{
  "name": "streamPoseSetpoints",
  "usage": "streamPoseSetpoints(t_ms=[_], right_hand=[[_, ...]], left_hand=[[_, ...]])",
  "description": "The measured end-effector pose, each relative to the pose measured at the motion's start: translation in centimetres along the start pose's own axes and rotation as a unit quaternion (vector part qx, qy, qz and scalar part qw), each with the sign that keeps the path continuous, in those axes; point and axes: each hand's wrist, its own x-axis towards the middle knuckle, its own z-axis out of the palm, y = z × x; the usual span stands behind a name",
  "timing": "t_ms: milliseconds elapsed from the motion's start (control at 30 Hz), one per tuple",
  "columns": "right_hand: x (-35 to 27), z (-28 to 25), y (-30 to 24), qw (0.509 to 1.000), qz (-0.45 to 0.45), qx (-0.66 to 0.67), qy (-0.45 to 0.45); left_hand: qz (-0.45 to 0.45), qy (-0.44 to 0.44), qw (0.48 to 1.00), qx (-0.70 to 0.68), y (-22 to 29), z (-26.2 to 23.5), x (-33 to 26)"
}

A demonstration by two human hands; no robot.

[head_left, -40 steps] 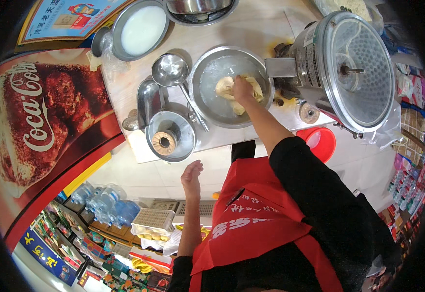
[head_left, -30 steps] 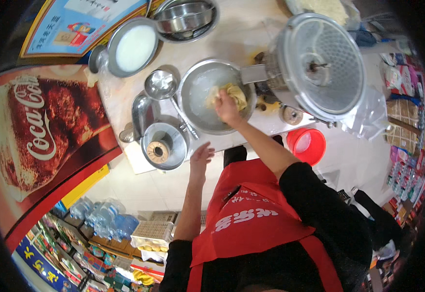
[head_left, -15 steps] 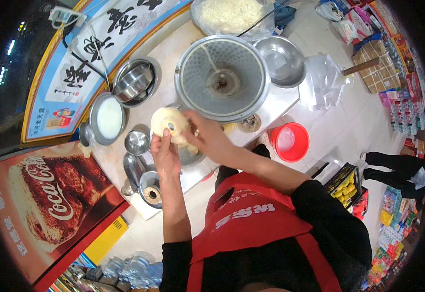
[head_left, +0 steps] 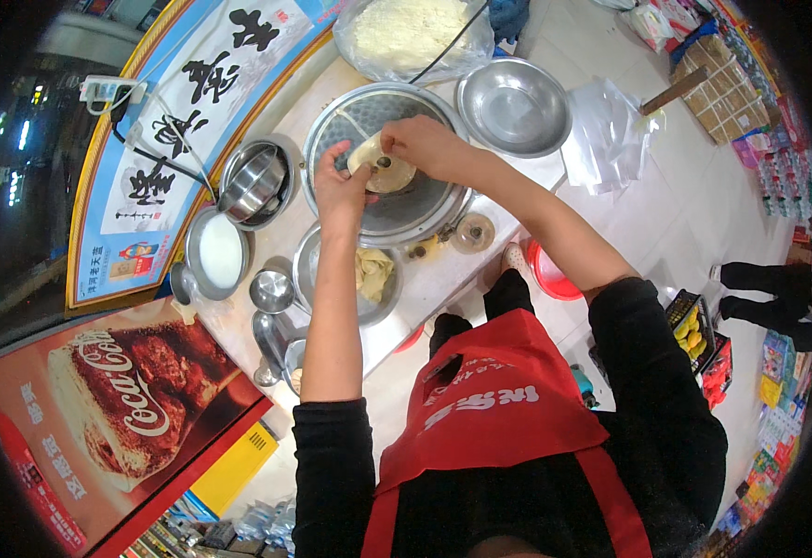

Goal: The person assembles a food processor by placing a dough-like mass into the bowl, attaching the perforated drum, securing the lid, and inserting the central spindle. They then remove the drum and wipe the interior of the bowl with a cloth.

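Observation:
Over the large round metal drum point(head_left: 330, 130), whose inner wall is grey and dimpled, both my hands work on a pale, ring-like piece of dough point(head_left: 393, 180) with a small dark hole in it. My left hand point(head_left: 339, 195) grips its left side, with the thumb on top and the fingers mostly behind. From the right, my right hand point(head_left: 422, 147) pinches its upper edge. Part of the drum's inside is hidden behind the dough and the hands. Nearer to me, a metal bowl point(head_left: 393, 296) holds a lump of yellowish dough point(head_left: 374, 270), partly covered by my left forearm.
Left of the drum stand a pan of white liquid point(head_left: 221, 255), stacked metal bowls point(head_left: 255, 186) and a small metal cup point(head_left: 271, 291). A wide steel basin point(head_left: 515, 107) sits to its right. Behind is a bag of pale shreds point(head_left: 406, 33). A red bucket point(head_left: 552, 272) is on the floor.
Both hands have moved forward and right with the dough, from above the dough bowl to over the drum. The lump in the bowl now shows.

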Motion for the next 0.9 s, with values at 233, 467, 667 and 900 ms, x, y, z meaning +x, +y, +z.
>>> streamPoseSetpoints(t_ms=[233, 467, 667, 900], right_hand=[[-0.7, 1.4, 0.2, 0.969, 0.028, -0.219, -0.112], [-1.2, 0.1, -1.3, 0.966, 0.001, -0.233, -0.108], [-1.2, 1.0, -0.6, 0.969, -0.008, -0.235, -0.08], [-1.4, 1.4, -0.2, 0.972, -0.016, -0.228, -0.046]], left_hand=[[0.027, 0.005, 0.956, 0.291, -0.3, 1.9, 0.6], [0.129, 0.019, 0.921, 0.368, -1.0, 2.1, 0.9], [0.097, 0.026, 0.879, 0.466, -1.7, 2.2, 1.3], [-0.006, -0.037, 0.945, 0.324, 0.3, 1.6, 0.5]])
